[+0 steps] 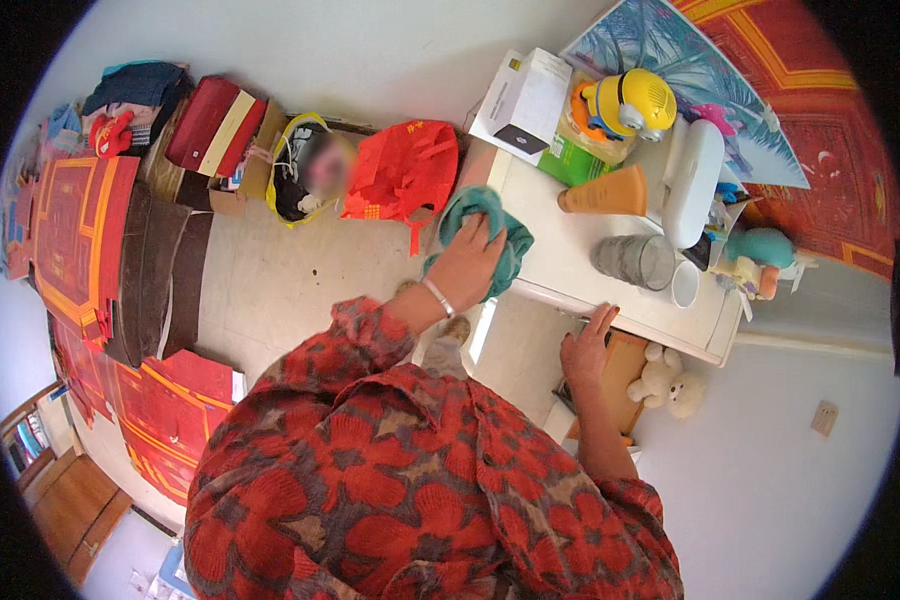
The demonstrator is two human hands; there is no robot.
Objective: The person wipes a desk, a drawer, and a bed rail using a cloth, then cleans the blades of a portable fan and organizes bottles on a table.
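My left hand (pixel 466 264), with a silver bracelet at its wrist, presses on a crumpled teal cloth (pixel 516 255) at the left end of a white tabletop (pixel 547 259). Part of the cloth hangs over the table's edge. At the table's front edge, my right hand (pixel 586 349) holds nothing, and its fingertips touch the rim. Just beyond it a grey glass tumbler (pixel 630 260) appears to lie on its side, beside a white cup (pixel 685 289). An orange squeeze tube (pixel 606 193) stands farther back.
At the table's back are a white box (pixel 532 97), a yellow Minion figure (pixel 637 105) and a long white case (pixel 694 184). A red bag (pixel 405 172) and a yellow-rimmed bag (pixel 274 191) stand left. White plush toys (pixel 667 381) sit below the table's right end.
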